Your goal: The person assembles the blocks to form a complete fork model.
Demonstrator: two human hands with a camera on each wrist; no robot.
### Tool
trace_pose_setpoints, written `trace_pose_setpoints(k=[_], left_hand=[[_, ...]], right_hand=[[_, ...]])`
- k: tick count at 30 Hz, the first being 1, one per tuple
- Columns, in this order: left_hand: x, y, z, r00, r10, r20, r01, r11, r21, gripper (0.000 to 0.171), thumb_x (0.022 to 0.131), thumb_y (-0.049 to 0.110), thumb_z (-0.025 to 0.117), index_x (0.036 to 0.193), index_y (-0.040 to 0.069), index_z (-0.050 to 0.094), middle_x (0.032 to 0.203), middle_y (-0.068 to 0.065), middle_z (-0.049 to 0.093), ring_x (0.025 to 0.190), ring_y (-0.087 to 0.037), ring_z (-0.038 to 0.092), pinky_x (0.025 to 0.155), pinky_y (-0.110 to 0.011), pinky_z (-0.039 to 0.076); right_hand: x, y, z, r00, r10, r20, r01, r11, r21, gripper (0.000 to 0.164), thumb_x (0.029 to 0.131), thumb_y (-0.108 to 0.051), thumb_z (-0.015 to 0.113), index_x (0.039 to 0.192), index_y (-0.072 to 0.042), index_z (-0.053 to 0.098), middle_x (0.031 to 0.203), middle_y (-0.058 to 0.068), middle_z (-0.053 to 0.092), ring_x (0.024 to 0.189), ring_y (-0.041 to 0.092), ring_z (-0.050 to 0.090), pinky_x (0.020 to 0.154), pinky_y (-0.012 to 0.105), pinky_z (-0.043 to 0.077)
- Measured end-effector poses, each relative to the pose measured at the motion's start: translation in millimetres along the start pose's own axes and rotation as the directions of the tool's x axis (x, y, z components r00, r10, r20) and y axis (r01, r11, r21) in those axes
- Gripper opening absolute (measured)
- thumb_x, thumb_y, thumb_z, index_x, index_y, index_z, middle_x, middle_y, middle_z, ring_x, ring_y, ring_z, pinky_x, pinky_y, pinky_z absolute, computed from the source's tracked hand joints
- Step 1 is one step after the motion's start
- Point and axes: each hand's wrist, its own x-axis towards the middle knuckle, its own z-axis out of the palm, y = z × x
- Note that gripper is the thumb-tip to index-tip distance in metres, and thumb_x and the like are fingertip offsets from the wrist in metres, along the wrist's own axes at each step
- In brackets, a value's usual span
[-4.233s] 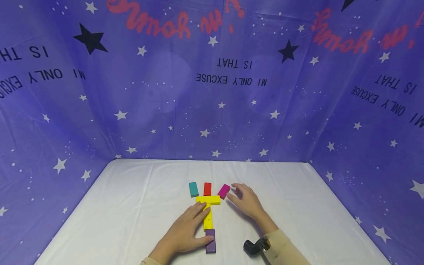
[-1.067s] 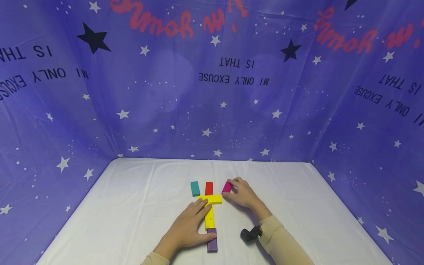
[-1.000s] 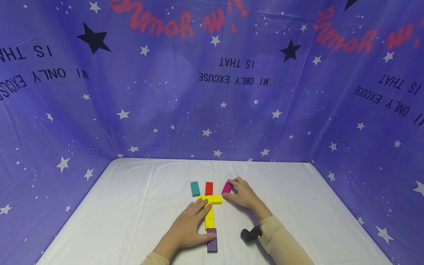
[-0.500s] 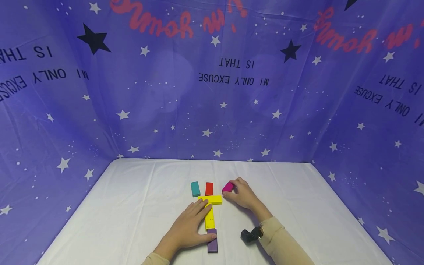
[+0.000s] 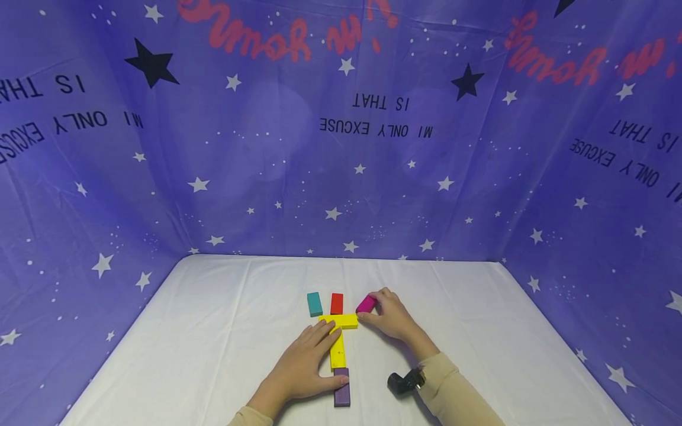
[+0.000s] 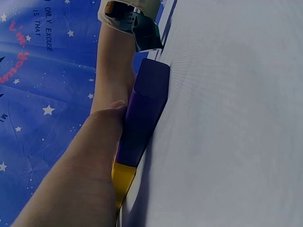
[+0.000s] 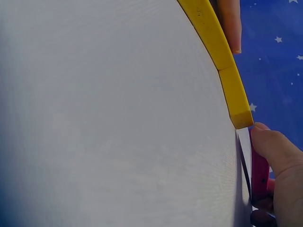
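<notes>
My right hand (image 5: 394,313) pinches a magenta block (image 5: 366,304) between thumb and fingers, just off the right end of a yellow block (image 5: 346,322) lying crosswise. In the right wrist view the thumb lies along the magenta block (image 7: 259,172). A second yellow block (image 5: 337,354) runs from the crosswise one toward me, and a purple block (image 5: 342,395) continues the line. My left hand (image 5: 298,367) rests over these blocks with fingers spread, fingertips on the yellow ones and thumb on the purple block. The left wrist view has the thumb against the purple block (image 6: 142,118).
Beyond the crosswise yellow block lie a teal block (image 5: 315,304) and a red block (image 5: 337,303). All rest on a white-covered table (image 5: 256,296) walled by a purple star-print cloth (image 5: 298,189). A black wrist camera (image 5: 405,382) sits at the right sleeve.
My right hand has taken hold of the magenta block, moved it slightly right and away, then turned it a little more slantwise. The left hand has kept its place on the blocks.
</notes>
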Motion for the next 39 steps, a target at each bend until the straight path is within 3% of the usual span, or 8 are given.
trace_pose_setpoints(k=[10,28,39], left_hand=[[-0.2,0.1,0.1,1.0,0.004,-0.004,-0.004,1.0,0.004,0.097,0.081,0.086,0.04,0.154,0.022,0.039,0.162,0.001,0.034,0.151,-0.021,0.03,0.124,-0.045,0.026],[0.9,1.4,-0.4,0.999,-0.018,0.026,0.019,1.0,-0.003,0.094,0.081,0.082,0.049,0.154,0.023,0.038,0.162,0.002,0.033,0.151,-0.022,0.029,0.124,-0.047,0.026],[0.4,1.5,-1.1,0.999,-0.018,0.028,0.018,1.0,-0.001,0.095,0.081,0.084,0.045,0.154,0.023,0.038,0.162,0.002,0.033,0.151,-0.022,0.03,0.124,-0.047,0.026]], right_hand=[[-2.5,0.2,0.3,1.0,-0.024,-0.006,0.024,1.0,-0.009,0.072,0.08,-0.056,0.075,0.131,-0.007,0.062,0.107,-0.001,0.058,0.098,0.015,0.048,0.084,0.034,0.046],[0.9,-2.8,2.3,1.0,-0.006,-0.013,0.005,1.0,-0.007,0.073,0.081,-0.056,0.075,0.133,-0.006,0.061,0.109,0.001,0.057,0.1,0.016,0.049,0.087,0.036,0.048],[4.8,-3.2,7.5,1.0,0.016,0.004,-0.016,0.999,-0.036,0.074,0.082,-0.059,0.072,0.135,-0.009,0.06,0.11,0.001,0.057,0.101,0.016,0.049,0.09,0.035,0.049]])
